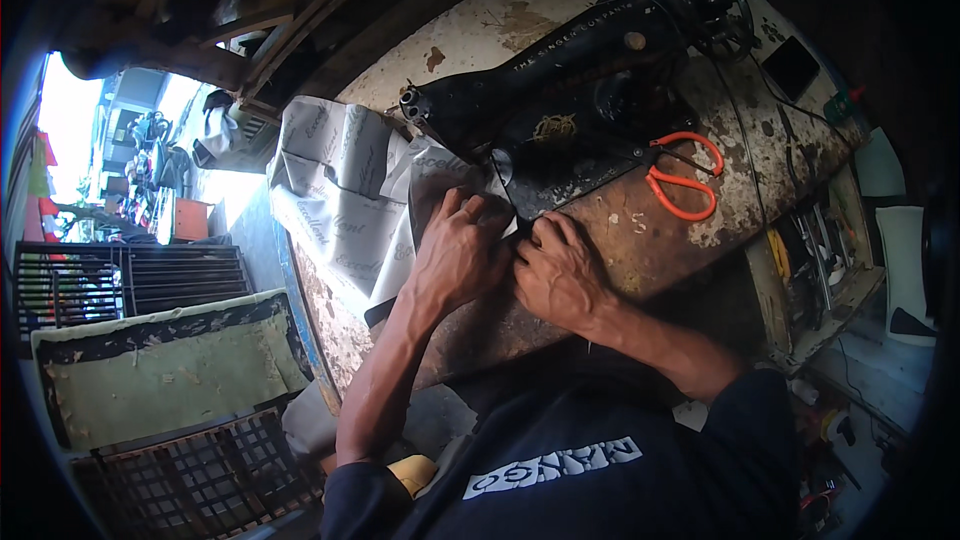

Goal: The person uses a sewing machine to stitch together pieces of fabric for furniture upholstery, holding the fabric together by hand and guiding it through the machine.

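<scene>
A pale grey sheet [340,215] with printed lettering, flexible like fabric or vinyl, drapes over the table's left side and runs up beside the head of a black sewing machine [540,75]. My left hand [465,245] has its fingers curled down on the sheet's folded right part, just in front of the machine head. Close beside it, my right hand [560,275] is closed with bent fingers at the sheet's edge, over a dark piece. The fingertips of both hands are partly hidden. Orange-handled scissors [683,175] lie right of my hands by the machine's bed.
The worn wooden table [640,250] has peeling patches. A handwheel [735,10] rises at the back right. An open drawer [815,270] with tools is on the right. At left stand a green padded panel [175,370] and a black slatted rack [185,270].
</scene>
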